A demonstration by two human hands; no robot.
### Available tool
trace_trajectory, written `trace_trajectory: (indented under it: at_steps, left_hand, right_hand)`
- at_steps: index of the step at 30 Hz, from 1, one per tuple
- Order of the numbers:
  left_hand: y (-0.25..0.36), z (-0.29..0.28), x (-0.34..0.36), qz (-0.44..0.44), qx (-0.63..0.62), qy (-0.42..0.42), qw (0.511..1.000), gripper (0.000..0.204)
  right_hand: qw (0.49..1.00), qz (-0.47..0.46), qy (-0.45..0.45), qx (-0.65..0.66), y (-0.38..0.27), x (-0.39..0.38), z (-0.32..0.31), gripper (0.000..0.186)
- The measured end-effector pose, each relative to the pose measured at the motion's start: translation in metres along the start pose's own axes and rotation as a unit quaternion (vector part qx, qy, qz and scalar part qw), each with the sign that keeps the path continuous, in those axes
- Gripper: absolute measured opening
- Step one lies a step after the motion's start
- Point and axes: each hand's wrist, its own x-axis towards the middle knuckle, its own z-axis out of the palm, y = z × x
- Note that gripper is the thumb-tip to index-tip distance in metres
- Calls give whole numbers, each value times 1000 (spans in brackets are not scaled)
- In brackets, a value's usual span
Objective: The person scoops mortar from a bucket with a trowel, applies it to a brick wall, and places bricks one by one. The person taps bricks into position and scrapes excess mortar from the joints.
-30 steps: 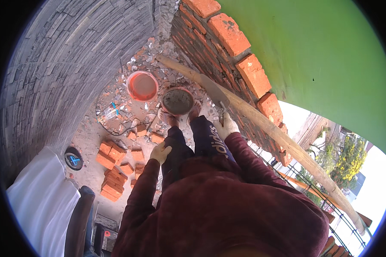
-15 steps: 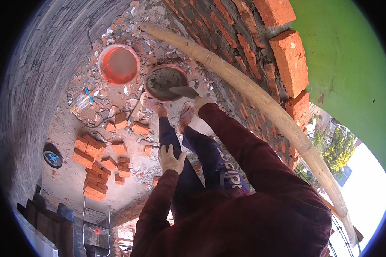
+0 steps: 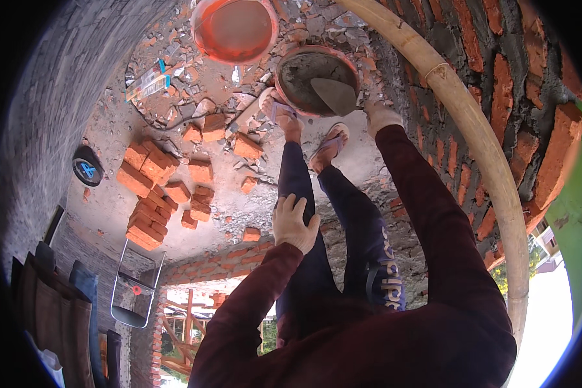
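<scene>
Trowel (image 3: 334, 96) has moved from up beside the brick wall (image 3: 501, 90) a second ago to inside the bucket (image 3: 352, 64), blade crossing the near right rim; view has tipped too. Bucket's on the floor (image 3: 103, 145), just past the feet. Looks like scooping mortar (image 3: 301, 71). To do it well: slide the blade in low and flat, lift level, keep the load centred, don't knock the rim. Can't tell how deep the tip sits. Right hand (image 3: 383, 119), gloved, closed round the trowel's handle, which it mostly hides, just outside the right rim; right arm (image 3: 427, 200) reaches down almost straight. Left hand (image 3: 293, 222), gloved, fingers spread, nothing seen in it, braced on the left leg (image 3: 299, 169), elbow bent, back stooped.
</scene>
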Motion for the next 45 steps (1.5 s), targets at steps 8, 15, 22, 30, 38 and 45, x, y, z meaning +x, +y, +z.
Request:
trace_trajectory:
  at_steps: [8,15,22,30,38,45]
  left_hand:
    - [-11,-3,3,8,13,-22,1000,53]
    - [-12,-5,7,20,15,-45,999,51]
    - [-16,-3,4,44,45,-46,997,50]
    - [-17,-37,40,18,-49,-18,998,73]
    - [-34,-51,340,-40,-461,-42,886,86]
    - [-38,-6,355,54,-318,26,946,62]
  right_hand:
    - [998,-51,25,20,-40,40,37,34]
    - [987,-49,45,146,-50,30,75,29]
    - [951,-61,50,300,-61,45,120,33]
    - [942,-71,43,325,-53,52,126,42]
    - [979,-55,41,194,-28,25,100,49]
    - [968,-32,62,241,-23,15,103,43]
